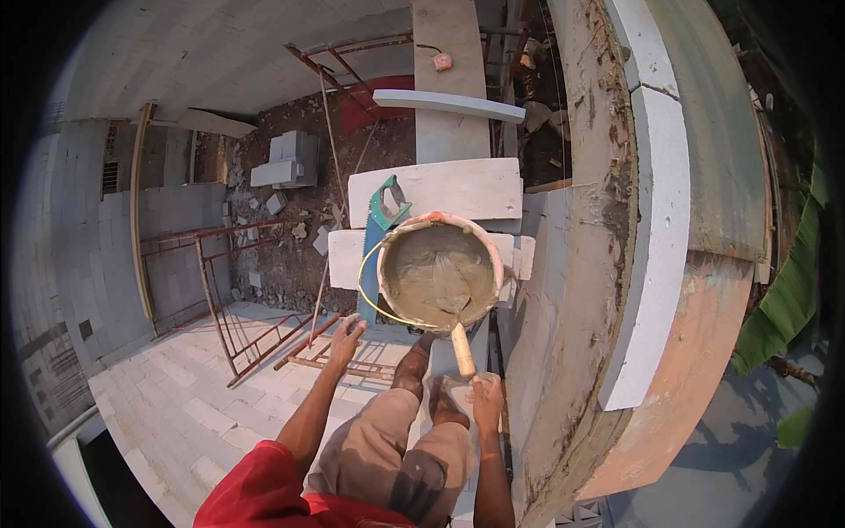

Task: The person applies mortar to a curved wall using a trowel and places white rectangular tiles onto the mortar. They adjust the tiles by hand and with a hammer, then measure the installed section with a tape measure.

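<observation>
A round bucket [498, 255] of wet grey mortar [409, 282] stands on the planks in front of me, its yellow wire handle [362, 280] lowered to the left. Sunk in the mortar is a trowel [462, 348], with its wooden grip leaning over the near rim. Just below that grip's end is my right hand [485, 400], fingers loosely bent and not wrapped around it. My left hand [349, 334] hovers left of the bucket, fingers apart and empty. Beside the bucket, a hand saw [374, 251] with a green handle lies partly hidden by the rim.
To my right runs a wall topped with white blocks [656, 176] and mortar. A long pale block strip [449, 105] and a red tape measure [442, 62] lie farther along the planks [440, 189]. Rusty scaffold frames [220, 299] and stacked blocks [286, 158] are lower left.
</observation>
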A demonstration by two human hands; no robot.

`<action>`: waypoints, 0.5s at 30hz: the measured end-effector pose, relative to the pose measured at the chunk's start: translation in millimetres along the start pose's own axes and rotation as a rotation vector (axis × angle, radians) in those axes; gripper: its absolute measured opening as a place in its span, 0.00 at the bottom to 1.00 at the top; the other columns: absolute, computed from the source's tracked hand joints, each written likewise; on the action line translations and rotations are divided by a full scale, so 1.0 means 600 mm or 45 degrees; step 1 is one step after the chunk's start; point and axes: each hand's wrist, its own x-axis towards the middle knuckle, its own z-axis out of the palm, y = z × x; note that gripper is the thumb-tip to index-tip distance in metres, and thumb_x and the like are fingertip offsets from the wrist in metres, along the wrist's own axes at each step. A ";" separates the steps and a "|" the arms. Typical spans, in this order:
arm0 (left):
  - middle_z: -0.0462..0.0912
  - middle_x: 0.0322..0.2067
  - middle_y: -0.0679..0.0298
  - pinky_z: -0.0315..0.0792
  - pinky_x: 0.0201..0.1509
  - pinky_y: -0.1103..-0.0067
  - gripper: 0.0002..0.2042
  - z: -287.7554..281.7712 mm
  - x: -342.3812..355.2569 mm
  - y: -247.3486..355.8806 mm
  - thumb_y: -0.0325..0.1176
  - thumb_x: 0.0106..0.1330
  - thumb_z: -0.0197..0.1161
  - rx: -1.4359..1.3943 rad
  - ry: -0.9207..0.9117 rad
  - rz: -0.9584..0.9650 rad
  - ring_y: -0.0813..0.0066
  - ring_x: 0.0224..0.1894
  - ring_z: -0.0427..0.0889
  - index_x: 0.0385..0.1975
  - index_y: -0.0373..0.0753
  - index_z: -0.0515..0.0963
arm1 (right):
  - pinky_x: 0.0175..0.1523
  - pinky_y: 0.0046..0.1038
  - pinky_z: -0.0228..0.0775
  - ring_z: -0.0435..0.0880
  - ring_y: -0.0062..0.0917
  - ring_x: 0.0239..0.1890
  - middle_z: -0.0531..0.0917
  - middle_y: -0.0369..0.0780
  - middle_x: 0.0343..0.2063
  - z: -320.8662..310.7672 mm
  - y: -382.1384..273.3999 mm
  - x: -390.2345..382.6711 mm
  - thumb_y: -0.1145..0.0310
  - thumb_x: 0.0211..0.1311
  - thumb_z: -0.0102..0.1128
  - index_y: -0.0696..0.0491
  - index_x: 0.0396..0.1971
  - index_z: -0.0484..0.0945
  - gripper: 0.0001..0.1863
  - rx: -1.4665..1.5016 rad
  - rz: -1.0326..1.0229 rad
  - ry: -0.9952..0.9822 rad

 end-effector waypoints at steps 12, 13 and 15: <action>0.81 0.34 0.68 0.73 0.50 0.78 0.16 0.063 -0.038 0.179 0.42 0.71 0.63 -0.553 -0.046 0.304 0.78 0.41 0.80 0.49 0.36 0.77 | 0.30 0.23 0.77 0.82 0.20 0.27 0.85 0.40 0.30 -0.059 0.021 -0.062 0.65 0.74 0.56 0.57 0.39 0.75 0.10 0.119 0.299 -0.134; 0.79 0.30 0.69 0.73 0.48 0.79 0.13 0.070 -0.056 0.198 0.41 0.72 0.63 -0.553 -0.086 0.295 0.79 0.37 0.79 0.44 0.37 0.78 | 0.31 0.22 0.77 0.82 0.20 0.27 0.85 0.40 0.30 -0.060 0.028 -0.068 0.65 0.74 0.56 0.57 0.38 0.75 0.10 0.135 0.261 -0.169; 0.73 0.26 0.72 0.70 0.42 0.81 0.12 0.097 -0.092 0.237 0.42 0.72 0.63 -0.613 -0.322 0.299 0.81 0.31 0.74 0.40 0.38 0.77 | 0.32 0.22 0.77 0.83 0.19 0.28 0.85 0.40 0.30 -0.065 0.046 -0.085 0.65 0.74 0.56 0.57 0.37 0.76 0.10 0.104 0.308 -0.209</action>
